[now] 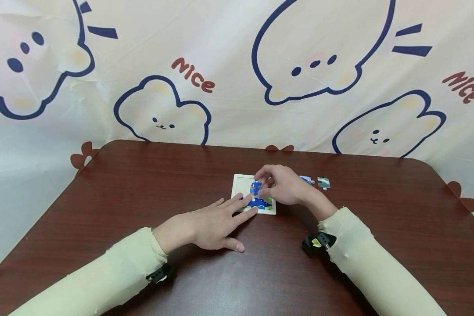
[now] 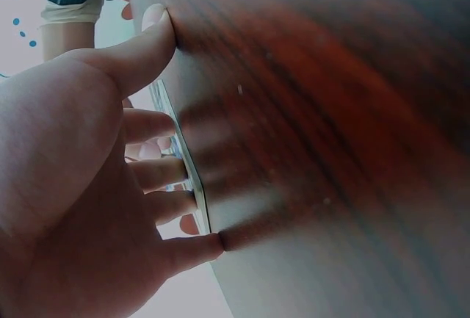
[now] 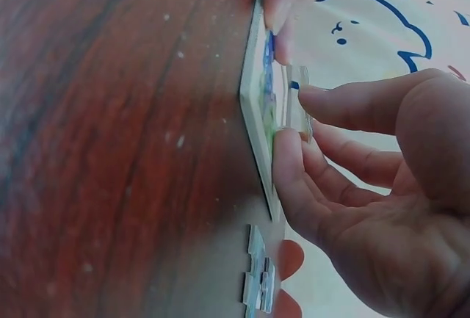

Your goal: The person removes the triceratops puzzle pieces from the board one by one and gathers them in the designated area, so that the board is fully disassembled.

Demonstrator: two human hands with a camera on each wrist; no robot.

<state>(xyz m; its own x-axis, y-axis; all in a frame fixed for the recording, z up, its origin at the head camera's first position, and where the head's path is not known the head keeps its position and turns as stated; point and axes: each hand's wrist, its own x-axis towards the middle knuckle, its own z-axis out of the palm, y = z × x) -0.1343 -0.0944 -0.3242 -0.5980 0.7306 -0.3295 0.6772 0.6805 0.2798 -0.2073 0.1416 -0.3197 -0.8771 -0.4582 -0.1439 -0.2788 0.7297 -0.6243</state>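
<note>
A white-framed jigsaw puzzle tray (image 1: 240, 181) lies on the table, with blue and green puzzle pieces (image 1: 259, 203) in its near part. My left hand (image 1: 215, 226) is spread, and its straight fingertips rest on the tray's near left side and the pieces. The left thumb (image 2: 147, 53) touches the tabletop. Over the tray, my right hand (image 1: 286, 186) pinches a blue jigsaw piece (image 1: 256, 188) between thumb and fingers. In the right wrist view this jigsaw piece (image 3: 295, 105) stands tilted just above the tray surface; its picture is mostly hidden.
Two loose jigsaw pieces, one partly behind the right hand (image 1: 307, 179) and one farther right (image 1: 323, 183), lie on the brown wooden table (image 1: 162, 175). A printed cloth (image 1: 233, 118) hangs behind the table's far edge. Both wrists wear black straps with cameras.
</note>
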